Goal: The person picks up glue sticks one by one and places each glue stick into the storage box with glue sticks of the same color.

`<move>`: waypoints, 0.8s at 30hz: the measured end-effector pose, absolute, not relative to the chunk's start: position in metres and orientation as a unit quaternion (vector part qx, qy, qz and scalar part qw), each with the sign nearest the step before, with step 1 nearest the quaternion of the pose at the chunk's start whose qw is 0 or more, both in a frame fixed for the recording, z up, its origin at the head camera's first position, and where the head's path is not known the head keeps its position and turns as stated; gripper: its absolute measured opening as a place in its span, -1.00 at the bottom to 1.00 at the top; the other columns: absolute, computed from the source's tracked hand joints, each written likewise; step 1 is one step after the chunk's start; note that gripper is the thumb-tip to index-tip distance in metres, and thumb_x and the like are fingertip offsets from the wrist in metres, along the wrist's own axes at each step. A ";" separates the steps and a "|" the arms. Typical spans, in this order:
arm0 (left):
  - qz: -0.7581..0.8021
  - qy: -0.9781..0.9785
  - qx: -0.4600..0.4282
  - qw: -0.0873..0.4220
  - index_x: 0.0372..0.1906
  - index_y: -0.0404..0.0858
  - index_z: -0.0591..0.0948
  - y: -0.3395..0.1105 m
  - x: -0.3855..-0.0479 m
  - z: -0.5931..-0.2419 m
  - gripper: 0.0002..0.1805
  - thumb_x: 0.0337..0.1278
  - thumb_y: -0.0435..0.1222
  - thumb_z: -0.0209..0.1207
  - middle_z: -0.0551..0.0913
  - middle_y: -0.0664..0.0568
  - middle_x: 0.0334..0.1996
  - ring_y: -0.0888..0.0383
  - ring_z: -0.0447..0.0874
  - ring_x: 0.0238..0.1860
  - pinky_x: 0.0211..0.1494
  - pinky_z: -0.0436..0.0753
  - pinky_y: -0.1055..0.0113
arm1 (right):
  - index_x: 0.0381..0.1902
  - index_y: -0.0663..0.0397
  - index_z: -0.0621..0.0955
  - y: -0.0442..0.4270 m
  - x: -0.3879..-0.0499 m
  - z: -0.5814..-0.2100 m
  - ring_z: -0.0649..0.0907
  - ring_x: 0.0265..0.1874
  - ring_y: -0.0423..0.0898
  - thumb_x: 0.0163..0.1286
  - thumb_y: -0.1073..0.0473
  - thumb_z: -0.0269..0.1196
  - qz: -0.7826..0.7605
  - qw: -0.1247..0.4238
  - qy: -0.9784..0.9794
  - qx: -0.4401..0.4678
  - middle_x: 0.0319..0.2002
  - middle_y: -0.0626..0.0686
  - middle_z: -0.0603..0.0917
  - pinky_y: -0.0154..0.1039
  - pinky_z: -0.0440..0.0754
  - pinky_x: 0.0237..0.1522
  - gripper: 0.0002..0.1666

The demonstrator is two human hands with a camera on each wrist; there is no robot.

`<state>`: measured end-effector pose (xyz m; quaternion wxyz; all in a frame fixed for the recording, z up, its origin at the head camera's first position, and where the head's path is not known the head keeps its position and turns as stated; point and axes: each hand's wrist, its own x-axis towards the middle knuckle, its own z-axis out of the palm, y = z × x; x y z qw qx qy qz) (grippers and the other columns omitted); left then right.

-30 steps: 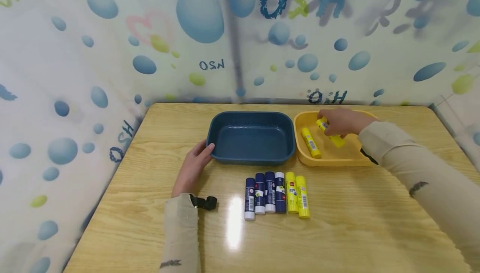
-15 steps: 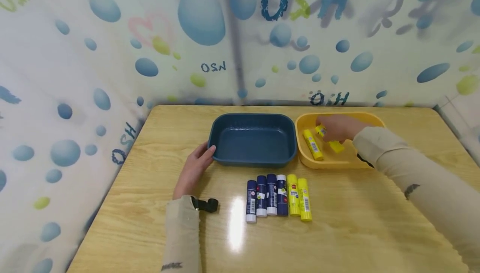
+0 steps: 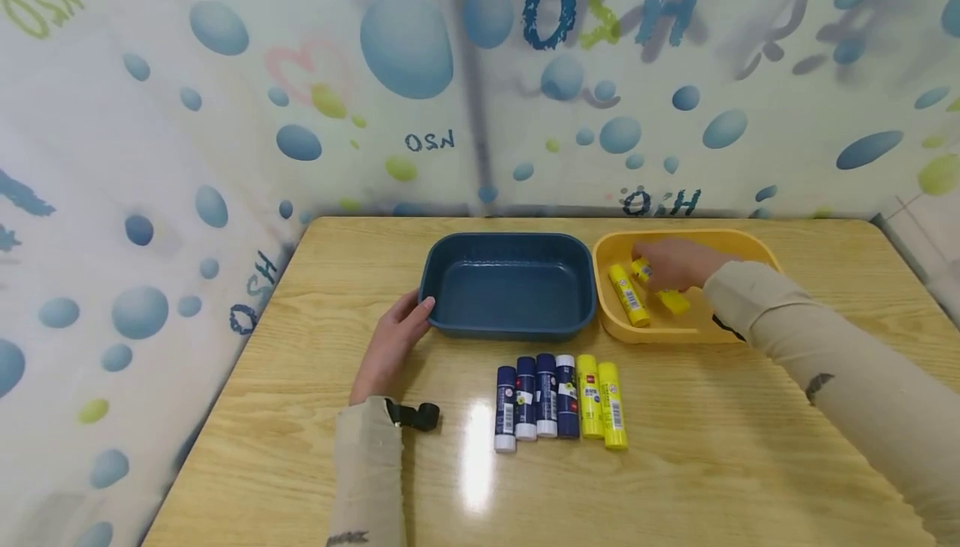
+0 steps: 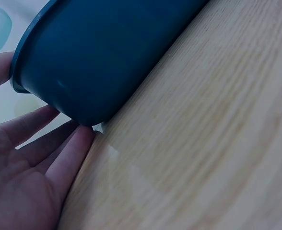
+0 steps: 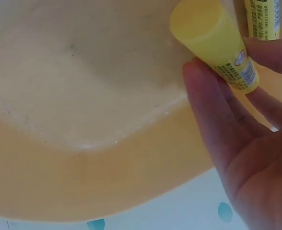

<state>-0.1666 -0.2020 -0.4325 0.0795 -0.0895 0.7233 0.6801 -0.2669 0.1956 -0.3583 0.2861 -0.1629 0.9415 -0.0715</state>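
In the head view my left hand (image 3: 393,345) is at the near left corner of the blue tray (image 3: 512,333). Its fairly straight fingers touch the outer wall, and the thumb lies at the rim, as the left wrist view shows. My right hand (image 3: 678,263) reaches into the yellow tray (image 3: 750,240) and pinches a yellow glue stick (image 5: 227,52), tilted, between thumb and fingers. A second yellow glue stick (image 3: 628,295) lies to its left in that tray. Part of the held stick is hidden behind the fingers.
In front of the blue tray a row of glue sticks lies on the wooden table (image 3: 712,464): several dark blue ones (image 3: 546,397) at left, two yellow ones (image 3: 612,405) at right. A patterned curtain (image 3: 420,47) hangs behind and at the left.
The whole head view has shifted slightly, with the scene sitting lower. My right hand has turned a little over the glue stick in the yellow tray. My left hand keeps its place at the blue tray.
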 end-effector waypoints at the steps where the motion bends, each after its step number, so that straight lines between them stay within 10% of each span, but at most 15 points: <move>1: 0.681 0.723 -0.090 0.079 0.26 -0.09 0.28 -0.202 -0.167 -0.433 -0.36 0.08 0.04 0.10 0.32 0.08 0.19 0.19 0.40 0.10 0.17 0.35 0.30 | 0.14 0.21 0.31 0.196 -0.267 -0.358 0.52 -0.37 0.01 0.14 0.22 0.22 -0.064 0.281 0.943 -0.168 -0.02 0.28 0.46 -0.14 0.58 -0.35 -0.39; 24: 0.684 0.719 -0.094 0.083 0.28 -0.10 0.25 -0.202 -0.168 -0.432 -0.34 0.09 0.04 0.09 0.29 0.07 0.21 0.19 0.42 0.09 0.18 0.33 0.31 | 0.15 0.30 0.31 0.203 -0.265 -0.350 0.52 -0.20 0.08 0.15 0.23 0.18 -0.047 0.273 0.942 -0.190 0.00 0.29 0.47 0.07 0.46 -0.11 -0.39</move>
